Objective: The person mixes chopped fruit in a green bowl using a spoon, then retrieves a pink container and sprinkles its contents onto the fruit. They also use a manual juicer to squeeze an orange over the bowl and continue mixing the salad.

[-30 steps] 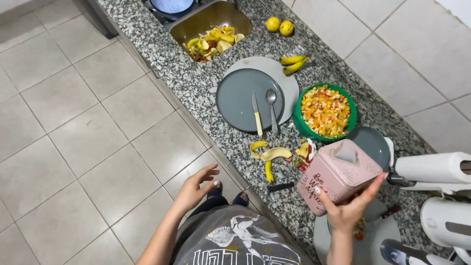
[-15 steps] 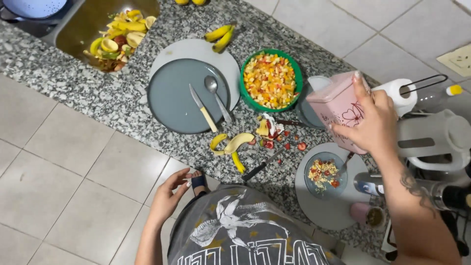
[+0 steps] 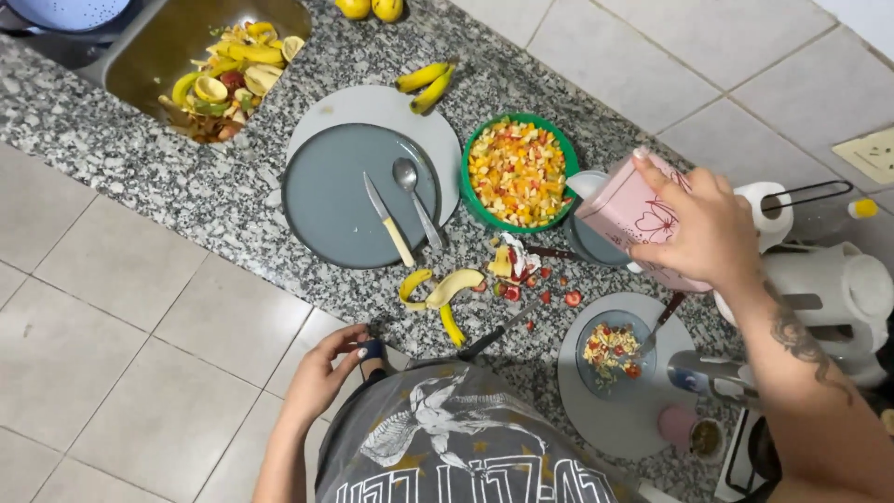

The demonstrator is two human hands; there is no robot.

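Your right hand [image 3: 712, 228] grips the pink carton [image 3: 633, 216] firmly, tilted above the counter just beside the green bowl [image 3: 518, 171] of chopped fruit. Your left hand [image 3: 321, 373] rests at the counter edge [image 3: 279, 251] — fingers loosely curled, holding nothing.

Grey T-shirt [image 3: 456, 438], short sleeves, white bird graphic, white block lettering below. Right forearm: dark tattoo [image 3: 799, 340]. Both arms bare. Left hand [image 3: 321, 373]: dark nail polish on fingers [image 3: 358, 346].
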